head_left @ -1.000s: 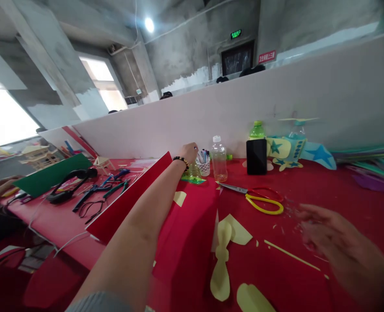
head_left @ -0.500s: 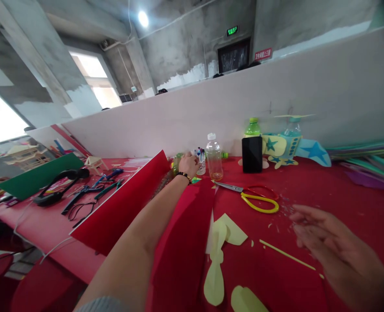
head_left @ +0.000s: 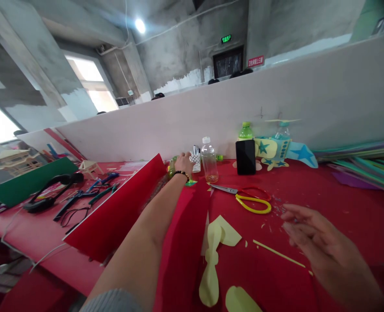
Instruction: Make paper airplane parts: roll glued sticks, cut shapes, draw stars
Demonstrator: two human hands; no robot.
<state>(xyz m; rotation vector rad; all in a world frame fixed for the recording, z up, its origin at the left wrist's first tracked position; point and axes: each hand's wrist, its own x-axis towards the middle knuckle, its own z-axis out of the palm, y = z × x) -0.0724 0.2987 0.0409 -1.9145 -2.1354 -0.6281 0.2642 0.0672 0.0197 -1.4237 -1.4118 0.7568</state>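
My left hand (head_left: pixel 183 164), with a beaded bracelet at the wrist, reaches far forward beside a patterned pen holder (head_left: pixel 195 160). A green bottle (head_left: pixel 172 166) lies partly behind it. The fingertips are hidden, so I cannot tell whether they grip anything. My right hand (head_left: pixel 312 236) hovers over the red table at the right, fingers loosely bent and apart, holding nothing visible. Nearest to it are scissors (head_left: pixel 253 204) with red and yellow handles and a thin yellow paper strip (head_left: pixel 278 252). Pale yellow paper cutouts (head_left: pixel 211 260) lie between my arms, beside a red sheet (head_left: pixel 185 251).
A clear bottle (head_left: pixel 209 162) with a white cap stands behind the scissors. Farther right are a black phone (head_left: pixel 245 158), a paper-decorated bottle model (head_left: pixel 281 149) and foam sheets (head_left: pixel 367 167). To the left, a red board (head_left: pixel 120 212) leans; pliers (head_left: pixel 71 201) and headphones (head_left: pixel 45 195) lie beyond.
My left hand has shifted slightly left from the pen holder, toward the green bottle. My right hand stays over much the same part of the table. The view has turned a little right.
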